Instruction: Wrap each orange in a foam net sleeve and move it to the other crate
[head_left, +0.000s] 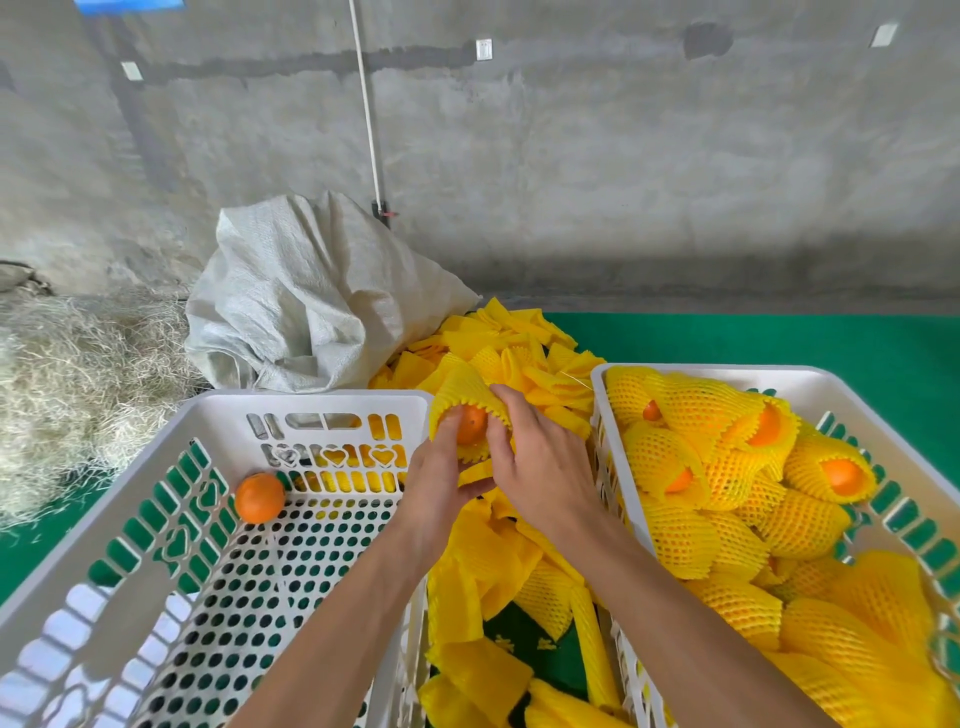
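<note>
Between the two crates my left hand (441, 467) and my right hand (535, 457) together hold an orange (471, 423) that sits partly inside a yellow foam net sleeve (460, 387). The fingers of both hands curl round the sleeve's edge and the fruit. One bare orange (260, 497) lies in the far corner of the left white crate (311, 402). The right white crate (597, 374) holds several oranges in yellow sleeves (727, 467).
A pile of loose yellow foam sleeves (519, 343) lies between and behind the crates on green matting (779, 338). A crumpled white woven sack (311, 296) stands behind the left crate. Dry straw (67, 374) covers the floor at left. A concrete wall rises behind.
</note>
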